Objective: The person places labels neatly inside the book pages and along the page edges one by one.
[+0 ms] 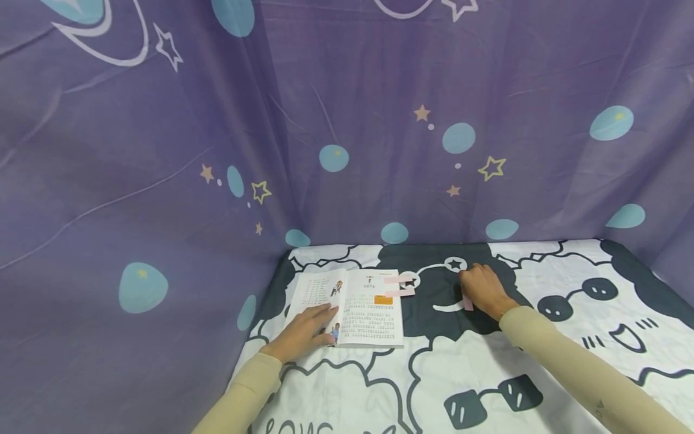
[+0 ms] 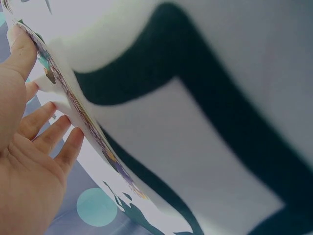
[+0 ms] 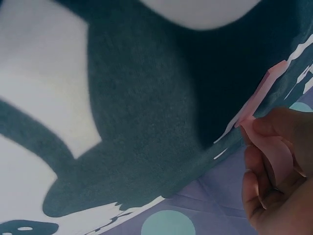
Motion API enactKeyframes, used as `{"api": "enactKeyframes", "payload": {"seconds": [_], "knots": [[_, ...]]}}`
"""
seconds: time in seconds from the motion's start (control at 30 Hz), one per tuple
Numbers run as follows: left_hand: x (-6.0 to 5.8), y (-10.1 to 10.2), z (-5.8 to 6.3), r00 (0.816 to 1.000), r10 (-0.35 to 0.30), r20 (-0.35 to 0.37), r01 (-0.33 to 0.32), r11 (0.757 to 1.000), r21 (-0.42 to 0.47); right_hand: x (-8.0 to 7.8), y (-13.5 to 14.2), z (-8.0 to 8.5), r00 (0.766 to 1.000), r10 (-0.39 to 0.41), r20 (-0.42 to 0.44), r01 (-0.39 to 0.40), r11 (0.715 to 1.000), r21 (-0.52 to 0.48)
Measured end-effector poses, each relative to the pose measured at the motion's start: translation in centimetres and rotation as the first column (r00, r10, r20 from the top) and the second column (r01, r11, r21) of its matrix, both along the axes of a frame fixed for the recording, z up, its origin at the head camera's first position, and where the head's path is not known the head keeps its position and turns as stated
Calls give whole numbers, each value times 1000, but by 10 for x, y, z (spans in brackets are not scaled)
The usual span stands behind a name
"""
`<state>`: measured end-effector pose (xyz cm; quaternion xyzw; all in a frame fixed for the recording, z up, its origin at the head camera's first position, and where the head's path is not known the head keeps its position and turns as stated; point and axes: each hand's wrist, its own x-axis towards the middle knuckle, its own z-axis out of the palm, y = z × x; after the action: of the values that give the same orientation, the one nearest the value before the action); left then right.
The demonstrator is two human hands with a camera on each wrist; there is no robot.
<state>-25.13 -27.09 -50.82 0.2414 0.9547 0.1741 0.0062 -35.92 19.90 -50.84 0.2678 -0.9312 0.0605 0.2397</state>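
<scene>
An open book [image 1: 371, 328] lies flat on the patterned cloth, with printed text and small pictures on both pages. My left hand [image 1: 300, 333] rests on its left page near the lower fold, fingers spread and fairly straight. Two pink sticky tabs [image 1: 399, 293] jut past the right page's outer edge. Off to the right of the book, my right hand [image 1: 484, 291] pinches a curled pink sticky strip [image 3: 275, 155] between thumb and fingers. That strip meets a flat pink strip or thin pad [image 3: 264, 90] on the dark part of the cloth; whether they are joined I cannot tell.
Beneath everything is a black-and-white cartoon cloth [image 1: 488, 367] with sunglasses drawings. A purple curtain [image 1: 368, 199] with stars and teal spots hangs behind the far edge and along the left side.
</scene>
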Motion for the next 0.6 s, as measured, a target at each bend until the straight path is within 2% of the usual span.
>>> {"api": "enactKeyframes", "payload": {"seconds": [0.43, 0.6], "knots": [[-1, -1, -2, 1000, 3, -7, -3, 1000, -14, 1, 1, 1, 1000, 0, -25, 0, 1000, -6], [-1, 0, -1, 1000, 8, 0, -8, 1000, -13, 1, 1, 3, 1000, -13, 3, 13, 1000, 17]]}}
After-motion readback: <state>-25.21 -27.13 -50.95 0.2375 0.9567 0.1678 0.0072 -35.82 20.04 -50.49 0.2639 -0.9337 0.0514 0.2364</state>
